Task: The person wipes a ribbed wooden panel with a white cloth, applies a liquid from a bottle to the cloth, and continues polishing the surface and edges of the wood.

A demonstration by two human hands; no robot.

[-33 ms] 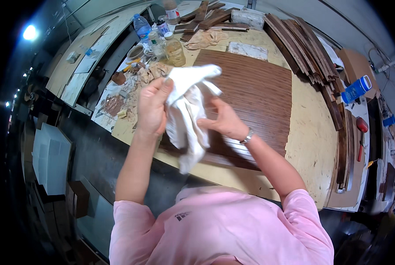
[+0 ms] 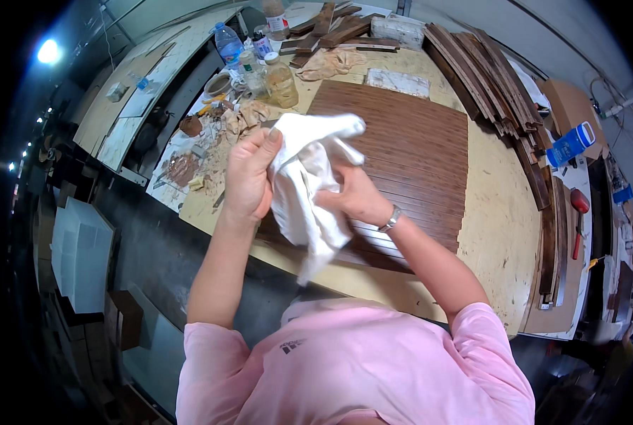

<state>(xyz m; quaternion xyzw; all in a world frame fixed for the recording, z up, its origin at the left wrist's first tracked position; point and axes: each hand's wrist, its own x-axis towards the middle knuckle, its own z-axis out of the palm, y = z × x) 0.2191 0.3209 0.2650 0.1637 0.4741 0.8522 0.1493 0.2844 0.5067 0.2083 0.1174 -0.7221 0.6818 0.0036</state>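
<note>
A crumpled white cloth [image 2: 299,180] hangs in loose folds between my hands, above the near left part of a dark brown panel of wooden strips [image 2: 415,149]. My left hand [image 2: 251,170] is closed on the cloth's upper left edge, thumb on top. At the cloth's right side my right hand [image 2: 359,196] grips the folds, its thumb in front and its fingertips hidden in the fabric. A metal-banded watch [image 2: 391,218] is on my right wrist. The cloth's lower end dangles past the panel's near edge.
Bottles and jars, among them a jar of yellowish liquid [image 2: 281,81], stand at the far left near crumpled tan rags [image 2: 246,117]. Dark wooden strips [image 2: 472,74] are stacked at the far right. A blue container [image 2: 570,144] and a red-handled tool [image 2: 578,212] lie along the right side.
Both hands have shifted slightly, and the cloth's hanging end has swung to the right. My right hand's fingers have gone from spread beside the cloth to gripping its folds.
</note>
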